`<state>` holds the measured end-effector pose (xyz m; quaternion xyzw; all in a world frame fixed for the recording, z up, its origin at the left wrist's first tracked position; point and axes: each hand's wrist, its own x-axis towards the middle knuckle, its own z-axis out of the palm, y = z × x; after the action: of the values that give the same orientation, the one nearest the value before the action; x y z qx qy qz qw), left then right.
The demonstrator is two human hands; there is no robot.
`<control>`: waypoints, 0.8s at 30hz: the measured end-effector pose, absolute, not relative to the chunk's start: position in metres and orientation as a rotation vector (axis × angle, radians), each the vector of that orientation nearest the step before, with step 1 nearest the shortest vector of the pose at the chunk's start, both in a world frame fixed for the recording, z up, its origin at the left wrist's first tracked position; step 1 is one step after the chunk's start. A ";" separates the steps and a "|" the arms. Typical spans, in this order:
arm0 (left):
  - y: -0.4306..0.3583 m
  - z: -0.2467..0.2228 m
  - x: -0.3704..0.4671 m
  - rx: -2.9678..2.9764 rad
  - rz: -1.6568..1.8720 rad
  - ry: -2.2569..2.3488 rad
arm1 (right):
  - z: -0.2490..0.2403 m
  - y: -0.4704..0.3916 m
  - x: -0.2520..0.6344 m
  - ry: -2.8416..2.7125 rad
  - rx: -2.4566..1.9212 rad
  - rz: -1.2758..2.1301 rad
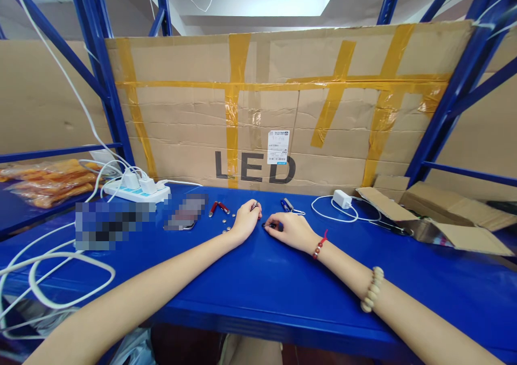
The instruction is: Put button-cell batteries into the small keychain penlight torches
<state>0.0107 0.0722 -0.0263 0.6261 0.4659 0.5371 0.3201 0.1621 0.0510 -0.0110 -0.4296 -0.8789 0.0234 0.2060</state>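
Observation:
My left hand [244,222] rests on the blue shelf top [258,279], its fingers curled round a small object with a shiny metallic end [254,205]; the rest of it is hidden in the fist. Just to the right, my right hand [291,228] pinches a small black piece [271,225] between thumb and fingers, close to the surface. Left of my left hand lie two small red tubes [218,208] and several tiny silver discs [224,221]. Behind my right hand is a small blue object [286,205] with a silvery part beside it.
A phone-like slab [188,212] lies to the left, near a white power strip [137,191] with plugs and looping cables [72,254]. On the right are a white charger [342,198] with its cord and an opened cardboard box [464,236]. A large cardboard sheet [181,123] stands behind.

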 end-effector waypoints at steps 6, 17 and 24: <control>0.071 -0.024 0.011 1.622 1.475 1.167 | -0.014 0.054 0.164 -2.437 -1.140 -0.005; 0.067 -0.021 0.013 1.562 1.473 1.155 | -0.011 0.056 0.162 -2.123 -1.192 0.145; 0.068 -0.022 0.013 1.500 1.454 1.182 | -0.017 0.063 0.160 -1.968 -1.157 0.527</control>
<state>0.0133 0.0681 -0.0222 0.5825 0.4590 0.5647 0.3621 0.1597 0.0634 -0.0171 -0.4550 -0.7739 0.2074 0.3886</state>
